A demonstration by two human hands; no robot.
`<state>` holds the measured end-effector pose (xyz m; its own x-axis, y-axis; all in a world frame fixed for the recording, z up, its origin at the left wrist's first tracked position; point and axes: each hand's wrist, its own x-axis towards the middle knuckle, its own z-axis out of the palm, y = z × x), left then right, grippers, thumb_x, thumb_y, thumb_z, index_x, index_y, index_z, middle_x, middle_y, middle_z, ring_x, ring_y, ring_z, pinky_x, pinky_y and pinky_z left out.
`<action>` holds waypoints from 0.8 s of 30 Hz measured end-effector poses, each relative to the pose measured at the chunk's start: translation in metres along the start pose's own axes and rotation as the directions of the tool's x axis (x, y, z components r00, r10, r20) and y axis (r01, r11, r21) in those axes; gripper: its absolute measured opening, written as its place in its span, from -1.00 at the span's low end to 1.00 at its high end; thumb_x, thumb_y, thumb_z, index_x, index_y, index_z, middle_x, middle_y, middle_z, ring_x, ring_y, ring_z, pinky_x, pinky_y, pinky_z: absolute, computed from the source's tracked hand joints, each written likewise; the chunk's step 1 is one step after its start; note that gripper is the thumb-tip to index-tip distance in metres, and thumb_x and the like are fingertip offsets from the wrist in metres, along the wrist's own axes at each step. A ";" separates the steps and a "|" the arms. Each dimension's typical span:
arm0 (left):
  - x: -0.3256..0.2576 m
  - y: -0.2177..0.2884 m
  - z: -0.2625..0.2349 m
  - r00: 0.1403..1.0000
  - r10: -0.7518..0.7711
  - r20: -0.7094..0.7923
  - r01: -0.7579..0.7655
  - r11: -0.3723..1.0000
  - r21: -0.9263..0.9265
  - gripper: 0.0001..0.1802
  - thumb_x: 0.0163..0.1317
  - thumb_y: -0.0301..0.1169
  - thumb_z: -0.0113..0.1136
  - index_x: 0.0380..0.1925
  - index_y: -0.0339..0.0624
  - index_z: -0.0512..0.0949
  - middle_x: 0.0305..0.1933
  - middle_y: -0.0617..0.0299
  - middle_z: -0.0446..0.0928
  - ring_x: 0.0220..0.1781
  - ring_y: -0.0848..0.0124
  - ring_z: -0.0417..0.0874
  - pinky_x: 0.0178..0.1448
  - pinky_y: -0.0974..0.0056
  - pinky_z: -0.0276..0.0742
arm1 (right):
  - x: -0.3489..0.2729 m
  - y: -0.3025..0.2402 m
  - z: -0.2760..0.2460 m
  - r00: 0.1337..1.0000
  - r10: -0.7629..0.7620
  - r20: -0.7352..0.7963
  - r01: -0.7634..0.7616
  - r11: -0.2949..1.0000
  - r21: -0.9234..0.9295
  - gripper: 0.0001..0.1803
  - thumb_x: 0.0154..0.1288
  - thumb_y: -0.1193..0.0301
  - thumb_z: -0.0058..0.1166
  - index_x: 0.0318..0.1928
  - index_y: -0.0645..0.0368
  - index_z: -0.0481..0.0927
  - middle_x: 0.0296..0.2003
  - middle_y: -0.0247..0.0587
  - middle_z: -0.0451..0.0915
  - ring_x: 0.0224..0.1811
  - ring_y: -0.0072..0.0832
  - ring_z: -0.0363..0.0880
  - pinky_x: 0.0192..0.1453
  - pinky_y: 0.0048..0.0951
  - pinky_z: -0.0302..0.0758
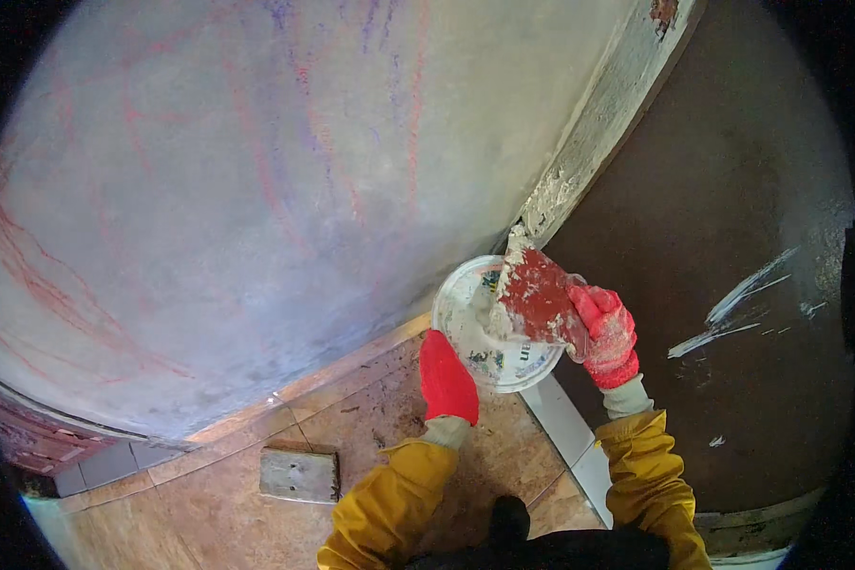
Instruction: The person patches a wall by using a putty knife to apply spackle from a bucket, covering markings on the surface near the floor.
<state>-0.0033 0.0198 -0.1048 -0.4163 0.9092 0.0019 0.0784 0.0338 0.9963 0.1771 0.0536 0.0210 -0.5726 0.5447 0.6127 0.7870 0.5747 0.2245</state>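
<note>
My left hand (pixel 448 380), in a red glove, grips the near-left rim of a round white bucket lid (pixel 508 378). Pale filler paste (pixel 470 318) is smeared over the lid's top. In my right hand (pixel 606 337), also gloved in red, is a reddish-brown plastic spreader (pixel 541 299) coated with paste. The spreader is over the lid, and its paste-covered far corner reaches the lower end of the rough, patched door frame (pixel 551 204). Whether that corner touches the frame I cannot tell. My right fingers wrap the spreader's near edge.
A grey wall (pixel 256 218) with red and purple scribbles rises on the left. To the right is a dark brown door panel (pixel 722 209) with white streaks. A small wooden block (pixel 299 475) lies on the dusty tiled floor (pixel 209 518). A white sill strip (pixel 560 418) runs below the lid.
</note>
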 end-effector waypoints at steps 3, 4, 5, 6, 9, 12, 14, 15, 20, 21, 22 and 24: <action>0.002 -0.010 0.003 0.999 0.038 -0.007 -0.038 0.999 0.029 -0.53 0.32 -0.35 -0.36 0.18 -0.35 0.13 0.24 -0.08 0.16 0.29 0.13 0.15 0.34 0.18 0.01 | 0.002 0.002 0.002 0.999 0.048 0.009 -0.048 0.998 -0.030 -0.50 -0.14 0.40 0.14 -0.06 0.08 0.46 -0.27 -0.17 0.49 -0.27 -0.18 0.47 -0.26 -0.26 0.46; 0.003 -0.027 0.010 0.998 0.058 -0.035 -0.056 0.997 0.060 -0.54 0.32 -0.35 -0.36 0.17 -0.35 0.14 0.24 -0.09 0.17 0.28 0.13 0.16 0.34 0.18 0.01 | 0.004 0.000 0.005 0.998 0.064 0.020 -0.063 0.997 -0.041 -0.50 -0.14 0.40 0.14 -0.05 0.07 0.46 -0.27 -0.17 0.49 -0.28 -0.18 0.48 -0.27 -0.26 0.46; 0.005 -0.054 0.019 0.995 0.078 -0.066 -0.072 0.993 0.092 -0.54 0.32 -0.34 -0.36 0.17 -0.35 0.14 0.23 -0.09 0.17 0.28 0.13 0.17 0.34 0.18 0.02 | 0.006 -0.002 0.008 0.996 0.092 -0.001 -0.092 0.995 -0.044 -0.54 -0.13 0.40 0.15 -0.09 0.07 0.48 -0.28 -0.17 0.50 -0.31 -0.18 0.49 -0.30 -0.27 0.46; 0.007 -0.070 0.025 0.991 0.095 -0.091 -0.083 0.989 0.124 -0.54 0.32 -0.34 -0.36 0.17 -0.36 0.15 0.23 -0.09 0.18 0.27 0.12 0.17 0.33 0.18 0.03 | 0.007 -0.001 0.014 0.992 0.123 -0.017 -0.124 0.991 -0.049 -0.57 -0.12 0.39 0.16 -0.12 0.07 0.50 -0.30 -0.16 0.51 -0.33 -0.18 0.50 -0.32 -0.28 0.46; 0.010 -0.066 0.028 0.996 0.069 -0.053 -0.064 0.993 0.095 -0.54 0.32 -0.33 -0.36 0.15 -0.37 0.16 0.22 -0.10 0.19 0.27 0.11 0.18 0.33 0.18 0.04 | 0.008 0.005 0.021 0.942 0.326 -0.084 -0.323 0.945 0.045 -0.70 -0.09 0.38 0.20 -0.24 0.07 0.55 -0.40 -0.17 0.54 -0.44 -0.19 0.52 -0.41 -0.30 0.45; 0.010 -0.051 0.020 0.996 0.070 -0.047 -0.069 0.997 0.026 -0.55 0.32 -0.33 -0.37 0.14 -0.37 0.18 0.20 -0.11 0.22 0.25 0.11 0.21 0.31 0.18 0.06 | 0.015 0.009 0.031 0.885 0.430 -0.178 -0.417 0.903 0.107 -0.82 -0.05 0.37 0.21 -0.37 0.07 0.57 -0.53 -0.20 0.54 -0.53 -0.20 0.53 -0.49 -0.32 0.43; 0.012 -0.031 0.005 0.997 -0.042 0.067 0.047 0.997 -0.066 -0.55 0.32 -0.33 -0.36 0.13 -0.38 0.20 0.18 -0.12 0.24 0.23 0.10 0.23 0.30 0.17 0.08 | 0.021 0.010 0.035 0.870 0.405 -0.281 -0.370 0.913 0.173 -0.86 -0.07 0.37 0.23 -0.45 0.06 0.56 -0.61 -0.20 0.51 -0.57 -0.19 0.52 -0.52 -0.30 0.42; 0.013 -0.035 0.009 0.998 -0.037 0.059 0.040 0.998 -0.047 -0.55 0.32 -0.33 -0.36 0.12 -0.38 0.20 0.17 -0.12 0.25 0.22 0.10 0.24 0.29 0.17 0.09 | 0.022 0.010 0.038 0.869 0.399 -0.292 -0.373 0.917 0.144 -0.86 -0.07 0.37 0.23 -0.46 0.06 0.56 -0.61 -0.20 0.52 -0.56 -0.20 0.52 -0.52 -0.30 0.42; 0.008 -0.060 0.023 0.997 0.053 -0.059 -0.045 0.991 0.126 -0.55 0.32 -0.34 -0.36 0.13 -0.37 0.19 0.18 -0.12 0.23 0.22 0.09 0.24 0.29 0.16 0.10 | 0.037 0.011 0.042 0.885 0.362 -0.292 -0.329 0.931 0.157 -0.85 -0.10 0.39 0.24 -0.48 0.07 0.54 -0.57 -0.17 0.54 -0.55 -0.20 0.53 -0.50 -0.30 0.44; 0.008 -0.058 0.023 0.999 0.020 -0.032 -0.016 0.993 0.114 -0.55 0.32 -0.34 -0.36 0.13 -0.37 0.18 0.19 -0.12 0.22 0.23 0.08 0.23 0.29 0.16 0.10 | 0.034 0.013 0.044 0.878 0.373 -0.299 -0.346 0.928 0.139 -0.85 -0.10 0.39 0.24 -0.47 0.08 0.55 -0.56 -0.17 0.54 -0.55 -0.20 0.53 -0.50 -0.30 0.44; 0.008 -0.062 0.024 0.998 0.037 -0.042 -0.031 0.990 0.139 -0.55 0.32 -0.35 -0.36 0.14 -0.37 0.17 0.20 -0.12 0.21 0.23 0.08 0.23 0.30 0.16 0.09 | 0.032 0.014 0.046 0.872 0.379 -0.308 -0.357 0.925 0.128 -0.85 -0.10 0.40 0.24 -0.45 0.09 0.55 -0.56 -0.17 0.54 -0.55 -0.20 0.53 -0.50 -0.30 0.44; 0.008 -0.072 0.026 0.996 0.071 -0.061 -0.058 0.980 0.190 -0.55 0.32 -0.36 -0.35 0.15 -0.38 0.16 0.21 -0.12 0.20 0.24 0.08 0.21 0.30 0.16 0.08 | 0.031 0.010 0.046 0.858 0.415 -0.301 -0.385 0.909 0.159 -0.84 -0.09 0.42 0.22 -0.41 0.11 0.56 -0.53 -0.16 0.56 -0.53 -0.22 0.55 -0.47 -0.32 0.45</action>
<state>0.0114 0.0355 -0.1786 -0.4642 0.8824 0.0774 0.2734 0.0596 0.9601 0.1572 0.1044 0.0070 -0.0953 0.5224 0.8473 0.8993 0.4101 -0.1518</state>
